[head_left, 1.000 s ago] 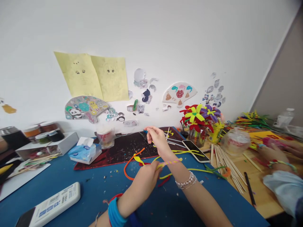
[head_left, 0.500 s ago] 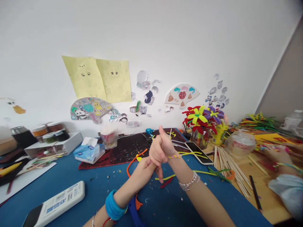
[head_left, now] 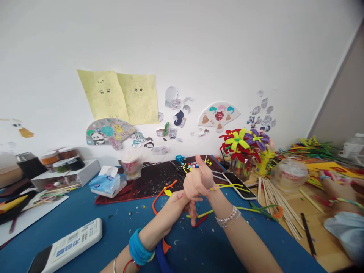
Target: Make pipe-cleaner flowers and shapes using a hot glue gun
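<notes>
In front of me, above the blue tabletop, my left hand (head_left: 182, 201) and my right hand (head_left: 198, 184) are clasped together. The right hand has its fingers curled in against the left, with its thumb pointing up. Fingers hang down below the clasp, near a short red pipe cleaner (head_left: 200, 220). Anything between the palms is hidden. Around my right wrist is a thin pink and yellow band (head_left: 213, 188). Yellow pipe cleaners (head_left: 233, 185) lie behind that wrist, and an orange pipe cleaner (head_left: 158, 199) curves beside my left hand.
A phone (head_left: 239, 185), wooden sticks (head_left: 278, 201) and pipe-cleaner flowers (head_left: 239, 140) are at the right. Another person's hand (head_left: 337, 185) works at the far right. To the left are a tissue pack (head_left: 107, 182) and a white device (head_left: 68, 244). A dark mat (head_left: 153, 174) lies behind.
My clasped hands have shifted slightly right and down, and the right hand has turned a little, its thumb now tilted. Small colourful items show behind the thumb.
</notes>
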Tool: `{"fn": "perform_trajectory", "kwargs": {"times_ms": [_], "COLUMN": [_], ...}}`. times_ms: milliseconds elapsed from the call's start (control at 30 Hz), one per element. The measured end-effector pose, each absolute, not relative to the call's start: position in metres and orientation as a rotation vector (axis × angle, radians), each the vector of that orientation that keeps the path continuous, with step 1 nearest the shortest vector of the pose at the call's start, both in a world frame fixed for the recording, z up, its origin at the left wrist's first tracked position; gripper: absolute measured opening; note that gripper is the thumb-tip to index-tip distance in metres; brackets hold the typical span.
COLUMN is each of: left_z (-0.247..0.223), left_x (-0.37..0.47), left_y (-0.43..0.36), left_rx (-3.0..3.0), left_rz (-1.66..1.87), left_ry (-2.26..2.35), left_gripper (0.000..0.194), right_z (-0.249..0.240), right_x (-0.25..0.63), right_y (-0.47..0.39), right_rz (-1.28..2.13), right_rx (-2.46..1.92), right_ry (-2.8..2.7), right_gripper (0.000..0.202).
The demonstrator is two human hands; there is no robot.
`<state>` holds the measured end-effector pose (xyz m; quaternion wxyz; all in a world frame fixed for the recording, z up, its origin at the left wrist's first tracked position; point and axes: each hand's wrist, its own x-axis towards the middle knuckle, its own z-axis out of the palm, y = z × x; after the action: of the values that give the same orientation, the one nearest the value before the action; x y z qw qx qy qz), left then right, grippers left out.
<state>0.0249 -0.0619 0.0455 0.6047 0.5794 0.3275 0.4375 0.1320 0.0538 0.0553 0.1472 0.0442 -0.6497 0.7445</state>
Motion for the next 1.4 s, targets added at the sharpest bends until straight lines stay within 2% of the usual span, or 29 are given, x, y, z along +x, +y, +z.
{"fn": "perform_trajectory", "kwargs": {"times_ms": [267, 500, 633, 800, 900, 967, 1133, 1300, 1400], "left_z": [0.052, 0.053, 0.049, 0.055, 0.056, 0.053, 0.046, 0.051, 0.051], "left_x": [0.014, 0.015, 0.014, 0.01, 0.007, 0.004, 0.001, 0.001, 0.003], "left_y": [-0.051, -0.052, -0.052, -0.053, -0.05, -0.047, -0.043, -0.046, -0.047], "left_rx": [1.935, 1.446, 1.212, 1.082, 1.074, 1.108, 1.276, 1.262, 1.324], "left_rz": [1.303, 1.503, 1.403, 1.194, 1.066, 0.971, 0.904, 0.868, 0.867], "left_ry": [1.23, 0.948, 0.658, 0.425, 0.345, 0.35, 0.574, 0.572, 0.643], "left_gripper": [0.037, 0.033, 0.037, 0.024, 0.037, 0.044, 0.029, 0.044, 0.043], "right_z": [0.088, 0.094, 0.098, 0.104, 0.105, 0.105, 0.103, 0.103, 0.105], "right_x": [0.141, 0.135, 0.136, 0.138, 0.138, 0.137, 0.135, 0.135, 0.135], "right_y": [0.037, 0.028, 0.021, 0.012, 0.009, 0.008, 0.01, 0.012, 0.008], "right_rz": [2.015, 2.157, 2.21, 2.251, 2.269, 2.287, 2.327, 2.348, 2.343], "right_rx": [-0.002, 0.11, 0.295, 0.301, 0.262, 0.224, 0.169, 0.152, 0.136], "right_ry": [-1.306, -0.873, -0.773, -0.849, -0.945, -0.999, -1.06, -1.046, -1.042], "right_gripper": [0.07, 0.052, 0.054, 0.057, 0.056, 0.055, 0.055, 0.054, 0.055]}}
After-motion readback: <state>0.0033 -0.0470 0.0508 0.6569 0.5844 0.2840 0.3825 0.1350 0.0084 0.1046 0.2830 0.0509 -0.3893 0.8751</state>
